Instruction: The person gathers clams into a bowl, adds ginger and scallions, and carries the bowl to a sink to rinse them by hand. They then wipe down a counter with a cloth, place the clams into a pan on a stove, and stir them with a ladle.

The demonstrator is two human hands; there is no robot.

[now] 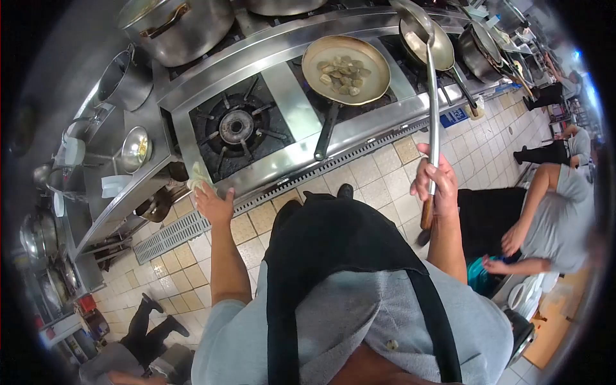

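Observation:
In my right hand (438,181) is a long-handled ladle (433,106), the fingers closed round its shaft just above the wooden end. Its metal bowl rises over the far edge of the right-hand frying pan (443,52), which has something pale in it. My left hand (214,205) reaches to the stove's front left corner, thumb apart and fingers stretched, the fingertips at a pale crumpled cloth (199,174). Between the hands, a wide frying pan (312,56) with several flat brownish-green pieces sits on the middle burner, its black handle (327,131) pointing toward me.
A bare gas burner (236,126) lies on the left. Large pots (186,32) line the back. Left, a steel bowl (136,149) stands on a side counter. A co-worker (552,218) is close on my right; another person (138,350) is behind left. A floor grate (173,236) runs below.

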